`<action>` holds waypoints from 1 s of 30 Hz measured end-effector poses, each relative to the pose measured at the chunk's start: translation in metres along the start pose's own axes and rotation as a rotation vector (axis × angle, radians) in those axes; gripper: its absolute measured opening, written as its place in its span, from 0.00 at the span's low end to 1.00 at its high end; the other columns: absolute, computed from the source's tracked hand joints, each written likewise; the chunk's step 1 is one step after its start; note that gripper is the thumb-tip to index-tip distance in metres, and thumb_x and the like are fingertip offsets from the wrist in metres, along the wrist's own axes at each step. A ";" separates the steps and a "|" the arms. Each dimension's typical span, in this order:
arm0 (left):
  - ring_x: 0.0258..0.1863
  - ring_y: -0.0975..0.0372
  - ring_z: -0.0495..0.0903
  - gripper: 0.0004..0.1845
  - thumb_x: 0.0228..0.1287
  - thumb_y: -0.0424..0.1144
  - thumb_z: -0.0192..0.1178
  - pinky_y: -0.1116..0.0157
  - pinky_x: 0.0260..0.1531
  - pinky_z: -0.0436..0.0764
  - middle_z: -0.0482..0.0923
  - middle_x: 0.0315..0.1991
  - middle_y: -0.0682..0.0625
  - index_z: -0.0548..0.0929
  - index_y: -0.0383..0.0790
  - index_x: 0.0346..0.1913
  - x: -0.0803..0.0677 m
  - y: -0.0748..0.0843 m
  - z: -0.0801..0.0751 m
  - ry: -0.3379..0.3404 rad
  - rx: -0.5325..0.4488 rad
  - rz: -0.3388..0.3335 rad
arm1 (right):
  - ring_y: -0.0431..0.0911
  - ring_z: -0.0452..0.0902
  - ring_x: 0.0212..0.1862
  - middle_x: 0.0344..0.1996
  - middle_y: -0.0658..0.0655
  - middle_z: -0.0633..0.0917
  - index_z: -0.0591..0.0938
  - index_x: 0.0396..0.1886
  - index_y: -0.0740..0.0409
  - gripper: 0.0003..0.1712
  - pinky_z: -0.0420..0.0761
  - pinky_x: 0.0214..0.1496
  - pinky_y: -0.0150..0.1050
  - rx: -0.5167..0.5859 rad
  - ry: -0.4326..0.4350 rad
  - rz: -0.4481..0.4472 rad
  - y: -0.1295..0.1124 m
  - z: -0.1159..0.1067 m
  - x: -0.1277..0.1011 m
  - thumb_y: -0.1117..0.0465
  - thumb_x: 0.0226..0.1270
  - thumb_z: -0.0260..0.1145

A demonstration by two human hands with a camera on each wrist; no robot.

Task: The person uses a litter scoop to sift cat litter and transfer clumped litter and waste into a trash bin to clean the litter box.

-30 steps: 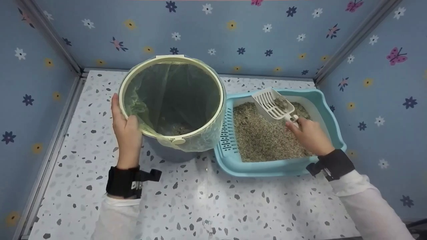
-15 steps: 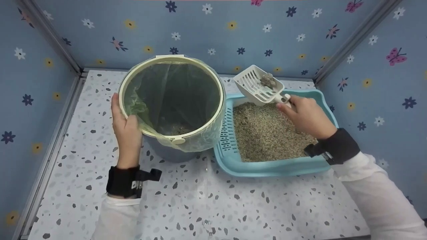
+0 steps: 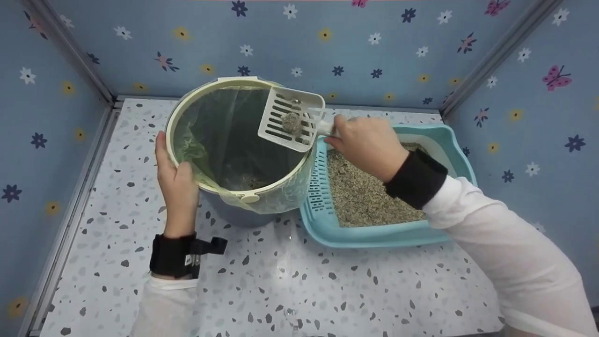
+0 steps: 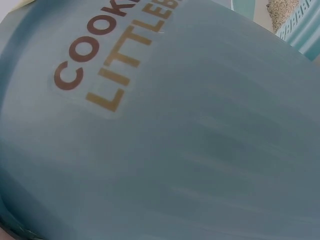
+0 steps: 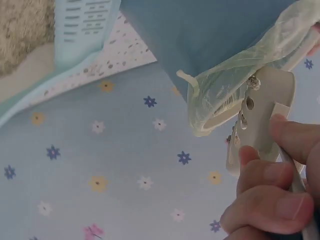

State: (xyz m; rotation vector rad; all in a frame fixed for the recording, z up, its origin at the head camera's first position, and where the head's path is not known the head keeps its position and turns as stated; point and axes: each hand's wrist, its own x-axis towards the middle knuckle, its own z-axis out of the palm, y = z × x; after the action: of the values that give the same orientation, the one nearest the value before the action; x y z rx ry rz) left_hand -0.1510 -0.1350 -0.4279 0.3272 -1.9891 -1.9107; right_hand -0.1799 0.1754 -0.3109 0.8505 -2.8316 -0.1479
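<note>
In the head view, my right hand (image 3: 369,145) grips the handle of a white slotted litter scoop (image 3: 276,133). A greyish clump of litter (image 3: 292,123) lies on the scoop. The scoop is over the right rim of a trash bin (image 3: 243,217) lined with a thin yellow-green bag (image 3: 285,199). Fingers curl around the handle in the right wrist view, beside the scoop's pale back (image 5: 270,110). My left hand (image 3: 178,189) rests against the bin's left side, its fingers fairly straight along the cream rim (image 3: 171,140). Dark bits lie at the bag's bottom.
A blue litter box (image 3: 374,238) with sandy litter (image 3: 374,201) stands right of the bin, close beside it. Both are on a speckled white tabletop (image 3: 281,290). Flowered blue panels (image 3: 299,51) enclose the back and sides.
My right hand has lifted the scoop with its clump out of the litter box and carried it left, over the bin's rim. The left hand and bin have stayed put.
</note>
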 end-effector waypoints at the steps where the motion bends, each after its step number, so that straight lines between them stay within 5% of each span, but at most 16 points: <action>1: 0.71 0.67 0.51 0.38 0.61 0.22 0.36 0.69 0.66 0.59 0.46 0.75 0.52 0.46 0.43 0.75 0.000 0.000 0.000 -0.001 -0.003 0.002 | 0.42 0.61 0.13 0.13 0.51 0.73 0.76 0.28 0.61 0.21 0.61 0.12 0.35 -0.065 0.034 -0.035 -0.003 0.001 0.002 0.48 0.70 0.55; 4: 0.71 0.65 0.52 0.38 0.61 0.22 0.36 0.67 0.66 0.60 0.46 0.75 0.50 0.46 0.42 0.75 0.001 -0.001 0.001 -0.002 -0.012 0.011 | 0.41 0.57 0.12 0.12 0.51 0.70 0.74 0.25 0.61 0.19 0.60 0.11 0.33 -0.252 0.131 -0.135 -0.012 0.003 0.005 0.53 0.72 0.53; 8: 0.72 0.62 0.52 0.38 0.61 0.21 0.36 0.65 0.67 0.60 0.46 0.75 0.49 0.46 0.41 0.75 0.001 0.000 0.002 -0.007 -0.015 0.012 | 0.42 0.66 0.13 0.16 0.54 0.77 0.77 0.33 0.64 0.15 0.66 0.13 0.32 -0.467 0.264 -0.261 -0.017 0.005 0.002 0.59 0.74 0.49; 13: 0.71 0.63 0.54 0.38 0.60 0.21 0.36 0.64 0.66 0.62 0.47 0.75 0.51 0.46 0.42 0.75 0.001 0.001 0.002 -0.006 -0.018 0.015 | 0.43 0.73 0.17 0.21 0.56 0.82 0.80 0.37 0.64 0.17 0.71 0.16 0.33 -0.556 0.424 -0.325 -0.015 0.006 -0.004 0.60 0.75 0.46; 20: 0.70 0.62 0.57 0.38 0.61 0.22 0.37 0.63 0.65 0.63 0.49 0.75 0.51 0.46 0.44 0.75 0.001 0.000 0.000 0.001 -0.024 0.006 | 0.42 0.64 0.12 0.15 0.54 0.77 0.79 0.33 0.65 0.12 0.64 0.11 0.33 -0.350 0.467 -0.245 -0.002 0.000 -0.013 0.63 0.71 0.52; 26: 0.71 0.64 0.53 0.38 0.62 0.21 0.36 0.67 0.66 0.61 0.46 0.75 0.51 0.46 0.42 0.75 0.000 -0.001 0.000 0.000 -0.021 0.007 | 0.42 0.61 0.11 0.12 0.52 0.75 0.76 0.28 0.62 0.13 0.60 0.11 0.34 0.027 0.390 -0.025 0.022 -0.001 -0.033 0.56 0.66 0.61; 30: 0.71 0.65 0.52 0.37 0.62 0.22 0.35 0.67 0.66 0.60 0.45 0.75 0.51 0.45 0.42 0.75 0.001 -0.002 0.000 -0.009 -0.021 0.010 | 0.43 0.61 0.12 0.11 0.51 0.72 0.78 0.32 0.62 0.19 0.59 0.14 0.36 0.134 0.288 0.141 0.042 0.002 -0.051 0.49 0.66 0.60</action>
State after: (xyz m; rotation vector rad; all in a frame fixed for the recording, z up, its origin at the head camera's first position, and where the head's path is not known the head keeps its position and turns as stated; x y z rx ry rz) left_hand -0.1520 -0.1360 -0.4298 0.3037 -1.9714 -1.9285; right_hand -0.1612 0.2387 -0.3135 0.6343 -2.6381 0.1723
